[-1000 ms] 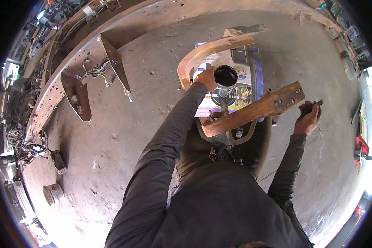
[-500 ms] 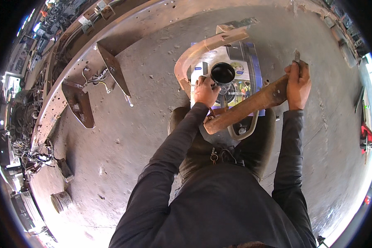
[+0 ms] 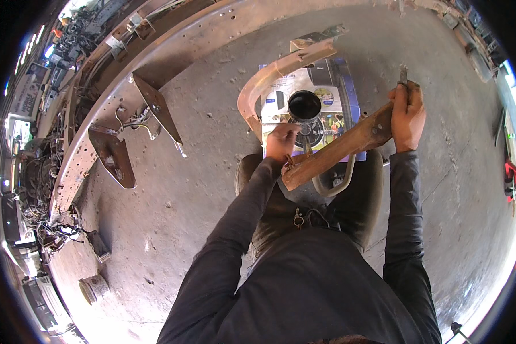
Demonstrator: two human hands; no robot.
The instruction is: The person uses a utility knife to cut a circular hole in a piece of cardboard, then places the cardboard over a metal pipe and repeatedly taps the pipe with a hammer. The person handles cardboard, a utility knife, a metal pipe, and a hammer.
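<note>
My right hand (image 3: 408, 119) grips the upper right end of a rusty brown metal bar (image 3: 341, 145), held at a slant over my lap. A short grey metal piece (image 3: 403, 74) sticks up past those fingers. My left hand (image 3: 282, 142) is slightly blurred, its fingers curled together near the bar's lower left end; what they hold, if anything, is hidden. Just beyond it stands a round black cup (image 3: 304, 105), open at the top and dark inside. The cup is over a printed cardboard sheet (image 3: 350, 94) on the floor.
A curved rusty metal piece (image 3: 252, 94) lies along the cardboard's left side. A beige bent tube (image 3: 332, 190) loops below the bar. A long drilled metal frame (image 3: 172, 49) with angled brackets (image 3: 112, 157) arcs across the left. A round can-like piece (image 3: 93, 289) rests on the concrete floor (image 3: 172, 229).
My left hand has drawn back from the cup's side toward me, closer to the bar's lower end. My right hand still grips the bar, and the view has shifted slightly.
</note>
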